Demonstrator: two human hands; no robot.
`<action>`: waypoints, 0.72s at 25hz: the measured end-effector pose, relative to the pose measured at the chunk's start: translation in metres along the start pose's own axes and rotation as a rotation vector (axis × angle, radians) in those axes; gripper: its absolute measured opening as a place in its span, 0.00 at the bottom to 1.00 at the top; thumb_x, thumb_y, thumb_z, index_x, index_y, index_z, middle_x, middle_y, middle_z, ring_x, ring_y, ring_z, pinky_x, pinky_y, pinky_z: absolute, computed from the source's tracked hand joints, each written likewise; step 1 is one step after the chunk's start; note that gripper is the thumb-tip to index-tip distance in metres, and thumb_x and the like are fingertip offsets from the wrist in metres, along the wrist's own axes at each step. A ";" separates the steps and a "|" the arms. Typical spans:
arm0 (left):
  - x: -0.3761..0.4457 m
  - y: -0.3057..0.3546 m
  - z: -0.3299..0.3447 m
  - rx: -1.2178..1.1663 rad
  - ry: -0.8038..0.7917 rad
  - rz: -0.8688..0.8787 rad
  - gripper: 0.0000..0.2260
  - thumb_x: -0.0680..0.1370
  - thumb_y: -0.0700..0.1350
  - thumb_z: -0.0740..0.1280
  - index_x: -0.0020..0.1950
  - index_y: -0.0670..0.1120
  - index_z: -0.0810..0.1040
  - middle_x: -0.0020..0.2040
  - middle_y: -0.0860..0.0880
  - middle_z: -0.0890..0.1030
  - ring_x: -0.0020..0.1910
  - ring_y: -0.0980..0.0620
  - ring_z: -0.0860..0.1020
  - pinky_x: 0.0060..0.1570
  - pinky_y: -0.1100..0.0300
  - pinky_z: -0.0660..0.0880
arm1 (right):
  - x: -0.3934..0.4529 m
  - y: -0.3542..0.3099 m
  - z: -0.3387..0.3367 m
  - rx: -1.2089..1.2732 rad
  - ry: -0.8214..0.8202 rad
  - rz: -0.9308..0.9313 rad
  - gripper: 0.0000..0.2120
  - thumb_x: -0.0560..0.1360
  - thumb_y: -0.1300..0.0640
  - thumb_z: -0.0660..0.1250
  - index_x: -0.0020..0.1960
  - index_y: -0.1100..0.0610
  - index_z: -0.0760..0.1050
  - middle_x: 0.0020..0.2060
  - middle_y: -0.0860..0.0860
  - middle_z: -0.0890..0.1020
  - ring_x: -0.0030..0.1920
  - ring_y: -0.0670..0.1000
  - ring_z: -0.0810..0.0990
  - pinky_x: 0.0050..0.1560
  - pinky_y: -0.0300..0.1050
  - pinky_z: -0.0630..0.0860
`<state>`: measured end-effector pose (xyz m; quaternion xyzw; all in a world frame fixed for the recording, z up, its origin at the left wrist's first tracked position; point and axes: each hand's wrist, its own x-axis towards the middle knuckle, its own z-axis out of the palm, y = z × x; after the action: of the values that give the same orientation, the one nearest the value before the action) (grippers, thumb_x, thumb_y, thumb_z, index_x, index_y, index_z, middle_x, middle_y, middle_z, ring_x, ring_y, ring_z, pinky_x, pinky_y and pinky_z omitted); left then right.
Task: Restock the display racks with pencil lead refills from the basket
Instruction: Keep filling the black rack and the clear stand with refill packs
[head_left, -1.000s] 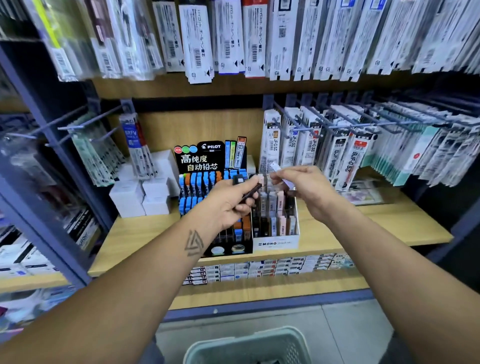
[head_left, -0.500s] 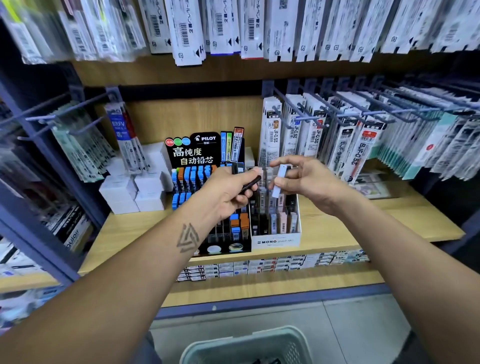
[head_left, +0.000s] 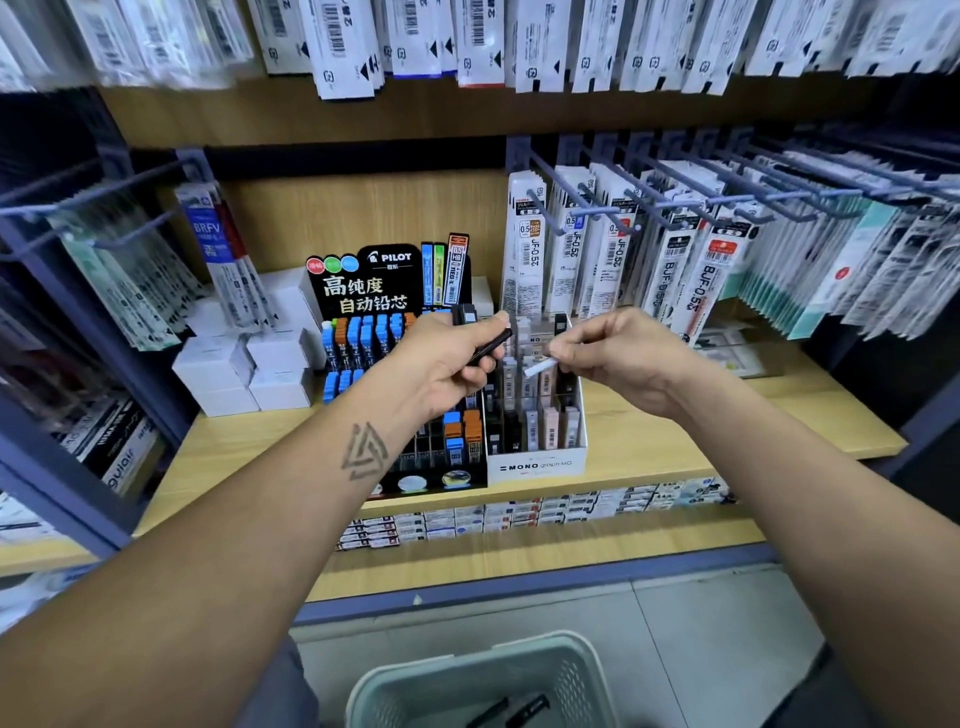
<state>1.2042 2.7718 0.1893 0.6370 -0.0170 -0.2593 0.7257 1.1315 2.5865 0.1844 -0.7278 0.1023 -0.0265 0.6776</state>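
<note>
Left hand (head_left: 447, 358) is curled around black lead refill cases (head_left: 488, 345); one sticks out diagonally past the thumb, another dark end shows above the knuckles. Right hand (head_left: 618, 358) pinches a single white refill case (head_left: 537, 368) between thumb and fingertips, tilted, held just over the white rack (head_left: 535, 462) marked MONO. Hands are near each other, not touching.

White rack sits on the wooden shelf (head_left: 727, 436), slots partly filled with upright grey, pink and black cases. Black rack (head_left: 395, 291) marked PILOT stands touching its left side, holding blue and orange cases. White boxes (head_left: 244, 374) are stacked left of that. Pen refill packs (head_left: 623, 249) hang on hooks behind and to the right.

Basket (head_left: 483, 680) is on the floor below, pale green, a few dark cases visible inside.
</note>
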 end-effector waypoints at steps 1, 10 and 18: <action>0.000 0.000 0.000 -0.002 -0.002 -0.001 0.12 0.78 0.41 0.71 0.58 0.38 0.75 0.33 0.43 0.76 0.24 0.55 0.68 0.17 0.68 0.61 | 0.002 0.003 -0.002 -0.099 -0.004 0.000 0.06 0.76 0.71 0.69 0.44 0.63 0.83 0.42 0.54 0.86 0.48 0.51 0.82 0.50 0.40 0.80; -0.005 0.002 -0.004 -0.001 -0.011 0.000 0.08 0.78 0.41 0.71 0.51 0.38 0.76 0.32 0.44 0.76 0.24 0.55 0.68 0.18 0.68 0.61 | 0.009 0.012 0.010 -0.999 -0.067 -0.208 0.12 0.68 0.61 0.81 0.41 0.49 0.80 0.37 0.43 0.80 0.40 0.44 0.79 0.41 0.34 0.73; -0.003 -0.003 -0.008 0.025 -0.003 -0.002 0.22 0.78 0.42 0.72 0.67 0.33 0.71 0.32 0.44 0.77 0.23 0.55 0.69 0.17 0.67 0.62 | 0.008 0.025 0.023 -1.167 -0.155 -0.220 0.09 0.77 0.63 0.70 0.55 0.53 0.83 0.48 0.48 0.84 0.48 0.48 0.82 0.52 0.42 0.81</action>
<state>1.2037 2.7797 0.1861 0.6457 -0.0207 -0.2605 0.7175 1.1409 2.6058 0.1574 -0.9859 -0.0257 0.0173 0.1646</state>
